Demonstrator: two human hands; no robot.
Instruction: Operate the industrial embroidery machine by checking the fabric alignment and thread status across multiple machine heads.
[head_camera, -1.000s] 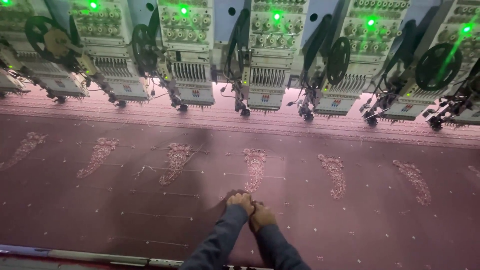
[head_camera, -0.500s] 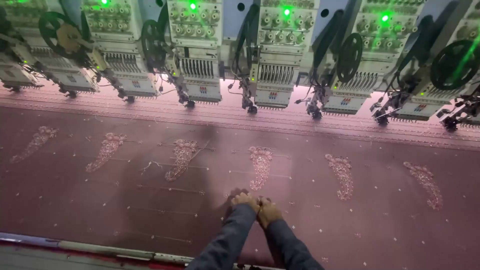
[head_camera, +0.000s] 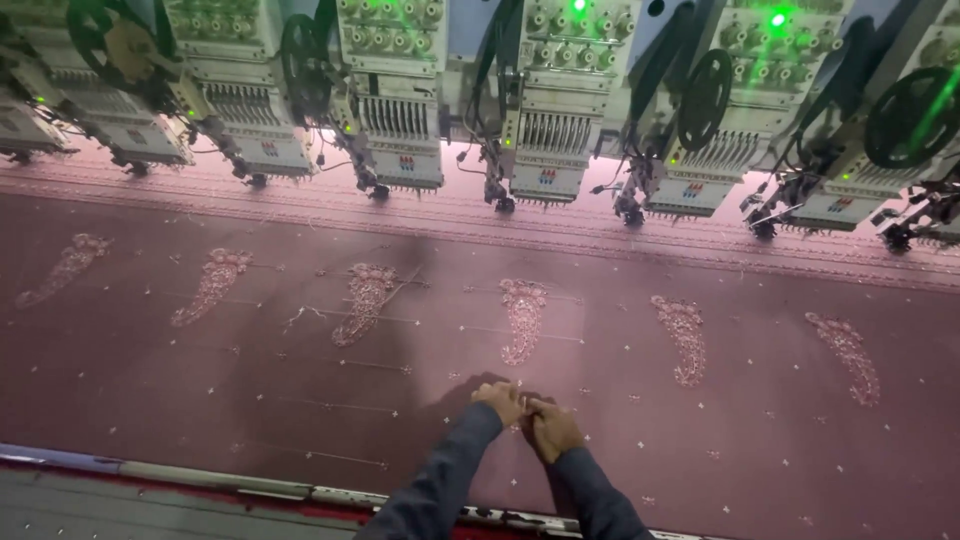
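Note:
A wide maroon fabric (head_camera: 200, 380) lies stretched flat under a row of embroidery machine heads (head_camera: 545, 140). Several pale leaf-shaped embroidered motifs run across it; the nearest one (head_camera: 522, 318) sits just beyond my hands. My left hand (head_camera: 503, 401) and my right hand (head_camera: 552, 428) rest together on the cloth, fingertips touching at one small spot. The fingers are bunched and pinched; whatever lies between them is too small to see. Both arms wear dark blue sleeves.
The machine heads carry green indicator lights and black handwheels (head_camera: 705, 95), with needle assemblies hanging just above the fabric's far edge. A metal frame rail (head_camera: 220, 478) borders the near edge of the cloth. Loose thread ends (head_camera: 305, 315) lie on the fabric.
The view has shifted slightly so the machine heads and motifs sit differently in frame. My hands stay pressed together on the same spot of the fabric.

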